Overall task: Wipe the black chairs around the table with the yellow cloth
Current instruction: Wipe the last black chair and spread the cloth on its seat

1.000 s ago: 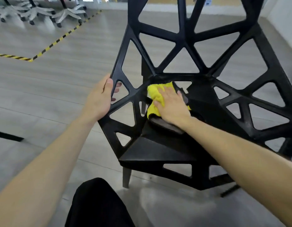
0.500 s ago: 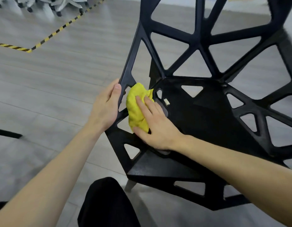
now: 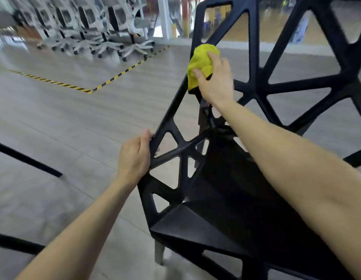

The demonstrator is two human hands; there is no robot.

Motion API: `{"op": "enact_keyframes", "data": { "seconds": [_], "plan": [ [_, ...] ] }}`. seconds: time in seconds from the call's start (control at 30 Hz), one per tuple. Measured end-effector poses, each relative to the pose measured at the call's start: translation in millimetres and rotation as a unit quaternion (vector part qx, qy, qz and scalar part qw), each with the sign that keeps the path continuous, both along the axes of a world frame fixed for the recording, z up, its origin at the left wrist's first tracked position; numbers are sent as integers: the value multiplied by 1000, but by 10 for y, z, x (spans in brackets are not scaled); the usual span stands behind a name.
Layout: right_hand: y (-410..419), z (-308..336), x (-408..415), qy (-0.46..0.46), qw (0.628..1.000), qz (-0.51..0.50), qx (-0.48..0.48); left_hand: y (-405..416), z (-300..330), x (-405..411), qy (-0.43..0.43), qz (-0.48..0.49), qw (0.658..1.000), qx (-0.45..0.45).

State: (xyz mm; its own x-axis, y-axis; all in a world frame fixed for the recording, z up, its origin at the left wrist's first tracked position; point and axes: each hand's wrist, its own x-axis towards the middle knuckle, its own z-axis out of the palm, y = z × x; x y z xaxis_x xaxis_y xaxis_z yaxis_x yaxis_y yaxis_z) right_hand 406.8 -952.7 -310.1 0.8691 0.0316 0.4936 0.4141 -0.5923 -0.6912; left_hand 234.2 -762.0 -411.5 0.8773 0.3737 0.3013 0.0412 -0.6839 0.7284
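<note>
A black chair [image 3: 220,199] with triangular cut-outs fills the right half of the view, its seat below and its back rising at the top right. My left hand [image 3: 134,158] grips the chair's left side rail low down, fingers curled round the bar. Higher on the same rail, my right hand [image 3: 215,79] holds the bunched yellow cloth [image 3: 200,64] against the bar where it rises toward the back's upper left corner. The cloth wraps over the rail's edge.
Pale wood-look floor lies to the left, crossed by a yellow-and-black tape line [image 3: 114,77]. Several white office chairs [image 3: 106,27] stand at the far left. Black legs of other furniture [image 3: 28,160] reach in at the left edge.
My right hand has carried the cloth from the seat's left corner up along the left rail toward the backrest. My left hand has kept its grip on the rail. The view has tilted up.
</note>
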Motion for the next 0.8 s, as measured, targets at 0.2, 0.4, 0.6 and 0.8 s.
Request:
{"op": "enact_keyframes", "data": {
  "seconds": [0.2, 0.4, 0.6, 0.8],
  "plan": [
    [209, -1002, -893, -18, 987, 159, 22, 18, -23, -13, -25, 16, 1000, 6],
    [360, -312, -32, -18, 998, 10, 61, 12, -34, 15, -15, 26, 999, 39],
    [27, -796, -975, -84, 960, 252, -85, 38, -62, 18, -43, 14, 999, 28],
    [473, -598, -761, -38, 995, 88, -12, 2, -29, -3, -53, 23, 998, 37]
  ]
}}
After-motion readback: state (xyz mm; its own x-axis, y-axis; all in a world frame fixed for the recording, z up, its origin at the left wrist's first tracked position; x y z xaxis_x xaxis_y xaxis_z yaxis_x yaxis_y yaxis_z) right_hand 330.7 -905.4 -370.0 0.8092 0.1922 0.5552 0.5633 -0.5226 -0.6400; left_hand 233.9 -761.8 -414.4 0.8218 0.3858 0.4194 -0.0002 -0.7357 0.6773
